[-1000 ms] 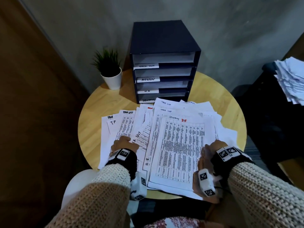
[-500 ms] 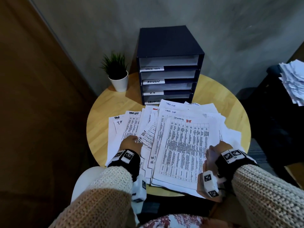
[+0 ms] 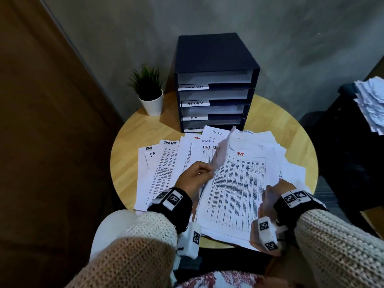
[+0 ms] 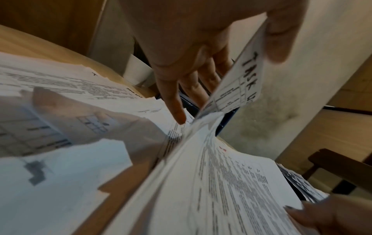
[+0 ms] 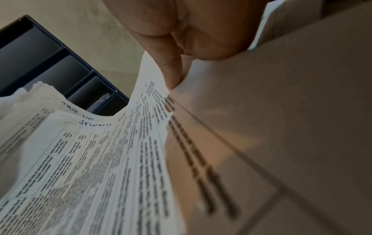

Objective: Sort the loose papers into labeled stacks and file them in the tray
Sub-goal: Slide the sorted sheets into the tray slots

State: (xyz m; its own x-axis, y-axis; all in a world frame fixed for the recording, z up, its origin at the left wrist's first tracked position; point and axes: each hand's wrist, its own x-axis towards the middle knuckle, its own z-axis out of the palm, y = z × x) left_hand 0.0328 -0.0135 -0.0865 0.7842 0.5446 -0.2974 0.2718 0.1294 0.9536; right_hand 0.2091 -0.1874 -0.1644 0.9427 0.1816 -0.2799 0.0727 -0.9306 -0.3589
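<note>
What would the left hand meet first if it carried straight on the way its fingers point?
Probably the navy file tray: the left hand, pinching a Task List sheet, points across the spread papers toward it. Depth is unclear.

left hand point(image 3: 195, 175) risen off the papers point(image 3: 239, 183), now pinching a lifted task list sheet point(image 4: 241, 76)

Head camera looks down over table point(image 3: 133, 142); wrist cameras sit close along fingers; all share papers point(image 3: 239, 183).
</note>
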